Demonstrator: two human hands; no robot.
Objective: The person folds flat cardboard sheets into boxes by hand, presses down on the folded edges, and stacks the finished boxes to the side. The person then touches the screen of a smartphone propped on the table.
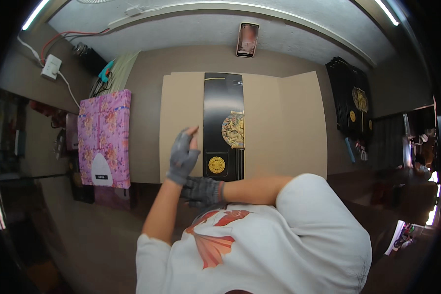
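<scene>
My left hand (183,156), in a grey glove with bare fingertips, is raised above the left part of a flat brown cardboard sheet (291,127). Its fingers point up and away, holding nothing that I can see. My right hand (203,192), in a darker grey glove, reaches across my body to my left wrist at the sheet's near edge. Its fingers stretch leftward, partly hidden by that wrist. Down the middle of the cardboard lies a stack of long black printed panels (224,100) with a round colourful picture and a gold medallion.
A stack of purple floral boxes or sheets (105,130) lies on the left, beside a turquoise-handled tool (105,72). More black printed pieces (350,98) lie at right. A phone (247,39) leans against the far wall. A white power strip (51,67) trails cables at upper left.
</scene>
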